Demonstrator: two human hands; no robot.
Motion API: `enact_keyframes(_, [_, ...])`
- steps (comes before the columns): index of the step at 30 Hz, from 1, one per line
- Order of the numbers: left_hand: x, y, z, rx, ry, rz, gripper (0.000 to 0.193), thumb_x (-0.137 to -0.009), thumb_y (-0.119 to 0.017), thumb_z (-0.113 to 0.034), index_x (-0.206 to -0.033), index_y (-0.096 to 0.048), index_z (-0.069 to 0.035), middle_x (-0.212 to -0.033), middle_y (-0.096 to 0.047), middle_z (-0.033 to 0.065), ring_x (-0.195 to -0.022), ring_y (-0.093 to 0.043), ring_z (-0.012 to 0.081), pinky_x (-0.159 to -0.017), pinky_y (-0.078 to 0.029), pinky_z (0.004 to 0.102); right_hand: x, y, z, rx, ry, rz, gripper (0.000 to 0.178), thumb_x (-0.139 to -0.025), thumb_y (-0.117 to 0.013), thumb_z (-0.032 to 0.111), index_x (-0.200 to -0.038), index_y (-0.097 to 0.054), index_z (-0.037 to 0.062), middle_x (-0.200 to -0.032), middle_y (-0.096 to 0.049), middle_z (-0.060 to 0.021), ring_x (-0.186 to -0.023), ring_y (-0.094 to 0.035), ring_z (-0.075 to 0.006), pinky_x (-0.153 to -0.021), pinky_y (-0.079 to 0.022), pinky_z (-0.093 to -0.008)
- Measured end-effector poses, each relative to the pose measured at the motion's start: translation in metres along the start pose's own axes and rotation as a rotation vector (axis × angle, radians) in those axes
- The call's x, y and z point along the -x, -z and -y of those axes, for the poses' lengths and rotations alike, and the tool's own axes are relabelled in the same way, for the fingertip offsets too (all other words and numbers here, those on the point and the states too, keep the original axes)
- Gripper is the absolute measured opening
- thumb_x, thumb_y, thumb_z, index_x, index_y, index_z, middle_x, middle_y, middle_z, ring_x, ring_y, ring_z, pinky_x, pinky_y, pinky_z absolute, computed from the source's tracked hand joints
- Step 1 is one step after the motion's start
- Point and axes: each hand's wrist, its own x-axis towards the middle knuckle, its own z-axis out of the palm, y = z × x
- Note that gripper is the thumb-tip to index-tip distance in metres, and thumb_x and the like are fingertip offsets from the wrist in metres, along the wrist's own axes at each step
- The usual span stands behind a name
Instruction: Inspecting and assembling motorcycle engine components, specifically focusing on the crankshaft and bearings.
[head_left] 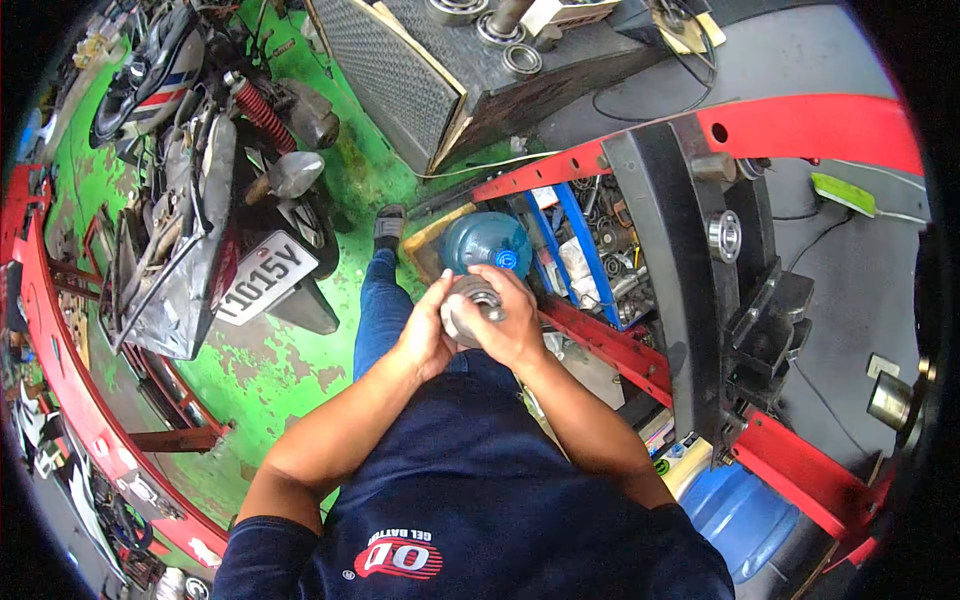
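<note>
Both of my hands are closed around a grey, round metal part in front of my waist. A ring like a bearing shows at its top, but fingers hide much of it, so its exact kind is unclear. My left hand grips its left side, with the thumb up. My right hand wraps the right side, its thumb laid across the front. Just beyond the hands sits a blue translucent water jug.
A red press frame with a dark upright stands at right; a ball bearing rests there. Several bearings lie on the dark bench ahead. A partly stripped motorcycle is at left. Another blue jug lies lower right.
</note>
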Motion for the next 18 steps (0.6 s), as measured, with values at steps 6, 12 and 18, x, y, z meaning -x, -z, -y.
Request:
enact_keyframes(6, [-0.014,0.033,-0.010,0.165,-0.156,-0.024,0.042,-0.104,-0.056,-0.045,-0.120,-0.064,-0.006,-0.112,-0.073,0.0112,-0.101,-0.073,0.0241,-0.092,-0.060,0.0415,-0.025,0.011,-0.005,-0.027,0.195,0.443,0.115,-0.071,-0.093,0.046,-0.157,-0.032,0.0006,-0.156,-0.042,-0.0221,-0.144,-0.044,-0.0362,-0.117,-0.039,-0.0471])
enact_keyframes(12, [-0.021,0.055,-0.028,0.035,-0.175,-0.047,0.044,-0.103,-0.059,-0.043,-0.117,-0.066,-0.003,-0.102,-0.075,0.0112,-0.088,-0.075,0.0223,-0.082,-0.062,0.0373,-0.115,0.077,-0.235,0.010,-0.410,-0.447,0.049,-0.090,-0.079,0.028,-0.126,-0.065,-0.0025,-0.111,-0.075,-0.0143,-0.101,-0.071,-0.0239,-0.090,-0.055,-0.0380])
enact_keyframes(18, [0.005,0.090,-0.038,-0.050,-0.209,-0.116,0.054,-0.099,-0.060,-0.047,-0.127,-0.061,-0.001,-0.106,-0.074,0.0137,-0.086,-0.074,0.0235,-0.079,-0.062,0.0364,-0.191,0.091,-0.344,0.598,-0.633,-0.654,0.045,-0.087,-0.077,0.035,-0.112,-0.070,-0.0016,-0.113,-0.074,-0.0242,-0.106,-0.071,-0.0416,-0.094,-0.056,-0.0462])
